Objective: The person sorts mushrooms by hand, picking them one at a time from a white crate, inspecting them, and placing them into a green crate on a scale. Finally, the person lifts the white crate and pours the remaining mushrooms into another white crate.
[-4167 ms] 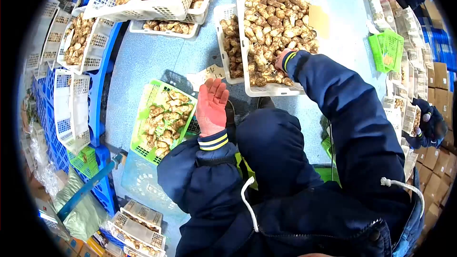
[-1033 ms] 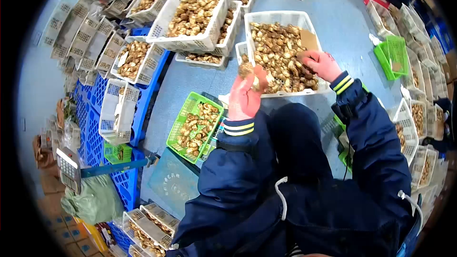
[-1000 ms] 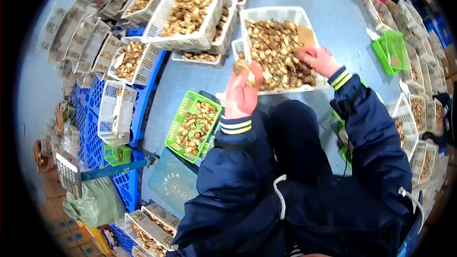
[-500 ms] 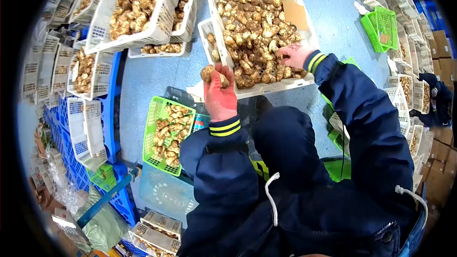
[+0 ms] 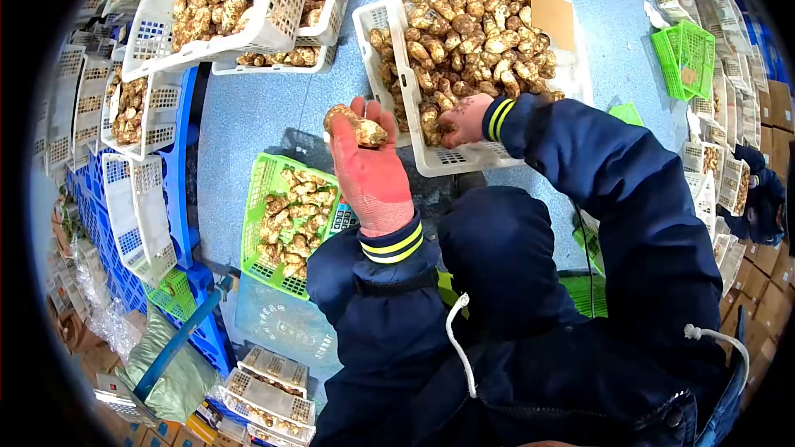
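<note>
My left hand (image 5: 374,174), in a pink-red glove, is raised palm up with its fingers curled round a brown-and-white mushroom (image 5: 356,126). To its right, inside the front left corner of a large white crate (image 5: 464,161), my right hand (image 5: 467,119) reaches down in a patterned pink glove. Its fingers are closed on a mushroom (image 5: 431,126) by the crate's left wall; the fingertips are partly hidden. Behind it lies a heap of mushrooms (image 5: 472,33). A green basket (image 5: 258,190) left of my left arm holds paler mushrooms (image 5: 291,228).
A brown cardboard piece (image 5: 552,18) lies in the large crate. Another white crate (image 5: 277,12) full of mushrooms stands at upper left. Blue pallets (image 5: 184,199) and stacked crates line the left side. Green baskets (image 5: 686,58) sit at upper right; another person's dark sleeve (image 5: 766,199) shows far right.
My right hand has moved left to the crate's front left corner. My left hand still holds a mushroom, now turned lengthwise. The view has shifted, bringing the large crate farther up and right.
</note>
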`<state>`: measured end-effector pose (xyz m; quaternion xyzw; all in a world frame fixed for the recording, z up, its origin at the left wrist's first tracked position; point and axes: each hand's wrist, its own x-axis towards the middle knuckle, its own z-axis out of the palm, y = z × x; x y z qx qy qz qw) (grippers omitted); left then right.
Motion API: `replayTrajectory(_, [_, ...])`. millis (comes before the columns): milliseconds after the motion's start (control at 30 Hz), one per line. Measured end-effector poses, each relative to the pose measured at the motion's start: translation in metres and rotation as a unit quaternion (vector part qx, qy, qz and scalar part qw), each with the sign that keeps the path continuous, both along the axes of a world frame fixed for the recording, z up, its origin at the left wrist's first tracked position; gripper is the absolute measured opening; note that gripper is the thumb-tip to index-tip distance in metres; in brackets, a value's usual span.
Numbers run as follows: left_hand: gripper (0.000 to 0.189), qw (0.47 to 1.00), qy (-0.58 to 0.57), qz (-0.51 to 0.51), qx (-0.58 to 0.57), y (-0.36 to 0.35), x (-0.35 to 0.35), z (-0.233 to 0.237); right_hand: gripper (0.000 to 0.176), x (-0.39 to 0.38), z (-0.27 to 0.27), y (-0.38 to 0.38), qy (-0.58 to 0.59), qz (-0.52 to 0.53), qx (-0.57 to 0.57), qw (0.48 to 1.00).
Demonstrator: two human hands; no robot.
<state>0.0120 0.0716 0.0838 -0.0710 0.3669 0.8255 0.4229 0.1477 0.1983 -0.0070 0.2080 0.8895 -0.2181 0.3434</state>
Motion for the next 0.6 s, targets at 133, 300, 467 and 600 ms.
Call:
replayTrajectory(133, [0.031, 0.999, -0.045, -0.005, -0.011, 0.003, -0.001, 0.001, 0.042, -0.014, -0.001, -0.008, -0.042, 0.008, 0.023, 0.999])
replayTrajectory(300, [0.031, 0.998, -0.070, 0.004, 0.007, -0.003, -0.007, -0.007, 0.040, 0.013, 0.005, 0.028, 0.009, -0.078, -0.009, 0.997])
replayTrajectory(467, [0.032, 0.998, -0.053, -0.024, -0.018, -0.009, -0.001, -0.001, 0.047, 0.057, 0.024, 0.051, 0.150, -0.375, -0.389, 0.828])
replayTrajectory(600, [0.032, 0.994, -0.060, -0.083, -0.025, -0.013, 0.004, -0.012, 0.056, 0.066, 0.049, 0.041, 0.255, -0.421, -0.428, 0.758])
